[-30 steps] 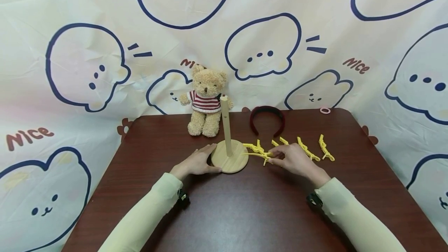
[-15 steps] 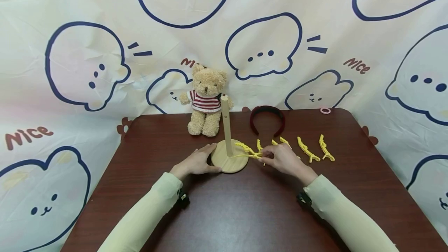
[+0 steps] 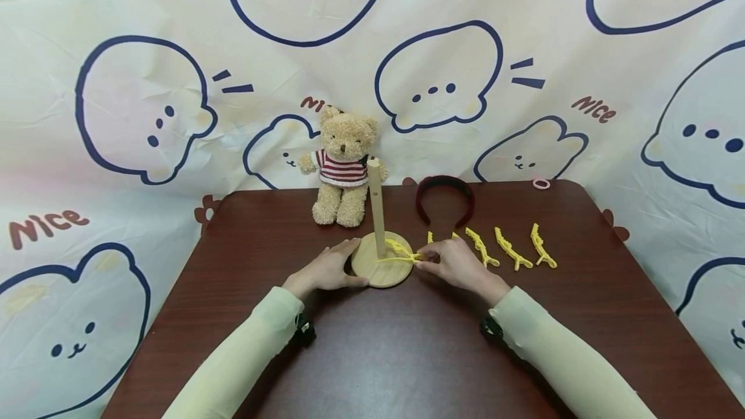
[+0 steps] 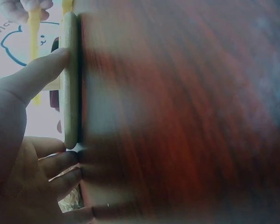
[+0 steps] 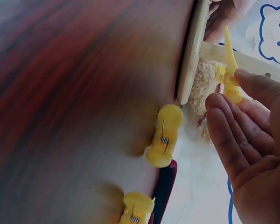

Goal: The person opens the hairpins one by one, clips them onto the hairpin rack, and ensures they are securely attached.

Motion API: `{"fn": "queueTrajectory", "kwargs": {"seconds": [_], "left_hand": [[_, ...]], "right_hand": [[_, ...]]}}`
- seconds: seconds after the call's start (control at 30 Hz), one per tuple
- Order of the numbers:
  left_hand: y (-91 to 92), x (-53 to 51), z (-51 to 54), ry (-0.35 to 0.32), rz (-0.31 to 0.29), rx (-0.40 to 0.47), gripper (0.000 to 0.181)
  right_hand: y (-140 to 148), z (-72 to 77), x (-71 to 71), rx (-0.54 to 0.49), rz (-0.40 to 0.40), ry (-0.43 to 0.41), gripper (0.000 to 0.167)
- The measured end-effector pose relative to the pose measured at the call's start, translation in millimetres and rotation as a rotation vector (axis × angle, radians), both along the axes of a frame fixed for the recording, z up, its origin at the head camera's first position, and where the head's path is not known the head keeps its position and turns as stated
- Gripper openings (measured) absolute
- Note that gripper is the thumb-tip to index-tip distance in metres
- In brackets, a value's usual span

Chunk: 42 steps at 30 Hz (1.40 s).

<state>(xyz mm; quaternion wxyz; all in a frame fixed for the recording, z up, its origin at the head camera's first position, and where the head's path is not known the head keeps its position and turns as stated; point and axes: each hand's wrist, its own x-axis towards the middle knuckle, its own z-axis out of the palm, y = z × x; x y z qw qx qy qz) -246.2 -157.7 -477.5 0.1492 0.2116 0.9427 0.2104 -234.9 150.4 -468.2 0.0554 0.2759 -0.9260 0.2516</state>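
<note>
A pale wooden stand [image 3: 377,218] with a round base and upright post is at mid-table in the head view. My left hand [image 3: 327,268] holds the base's left side, thumb at the front edge [image 4: 71,107] and fingers spread round behind. My right hand [image 3: 456,265] pinches the handle end of a yellow hair clip [image 5: 231,60], whose long jaws are spread apart. It hangs over the right part of the base, tips pointing at the foot of the post. Whether the jaws touch the post, I cannot tell. Several more yellow hair clips [image 3: 513,251] lie to the right, some partly hidden by my right hand.
Behind the stand, a teddy bear [image 3: 342,170] in a striped shirt leans at the table's back edge. A dark red headband [image 3: 445,181] lies to its right, and a pink ring [image 3: 541,184] sits at the back right edge. A printed cloth hangs behind the table [image 3: 372,367].
My right hand has moved left with the yellow hair clip, from beside the base to the foot of the post, uncovering another clip on the table. My left hand has stayed put.
</note>
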Motion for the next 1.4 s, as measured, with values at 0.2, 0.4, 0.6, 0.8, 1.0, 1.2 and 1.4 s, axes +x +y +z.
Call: {"fn": "queueTrajectory", "kwargs": {"seconds": [0.2, 0.4, 0.6, 0.8, 1.0, 1.2, 1.4], "left_hand": [[-0.3, 0.0, -0.2, 0.001, 0.001, 0.006, 0.102], [-0.7, -0.2, -0.4, 0.004, -0.001, 0.007, 0.102], [-1.0, -0.9, 0.3, 0.011, 0.001, 0.007, 0.102], [-0.9, -0.5, -0.2, 0.004, 0.0, 0.011, 0.103], [-0.7, -0.2, -0.7, 0.003, 0.0, 0.005, 0.103], [-0.8, -0.6, -1.7, 0.008, -0.004, 0.005, 0.103], [-1.2, -0.7, -2.5, 0.013, -0.004, 0.01, 0.104]], "right_hand": [[-11, -1.1, -5.6, -0.003, 0.029, 0.038, 0.019], [-16, -2.8, -9.3, -0.005, 0.038, 0.062, 0.02], [-19, -2.2, -12.9, -0.001, 0.013, 0.037, 0.021], [-22, -4.1, -16.1, -0.006, 0.006, 0.026, 0.023], [-23, -6.1, -17.1, -0.007, 0.019, 0.041, 0.022], [-23, -6.4, -17.1, -0.014, 0.033, 0.029, 0.021], [-24, -6.8, -18.0, -0.013, 0.04, 0.009, 0.021]]}}
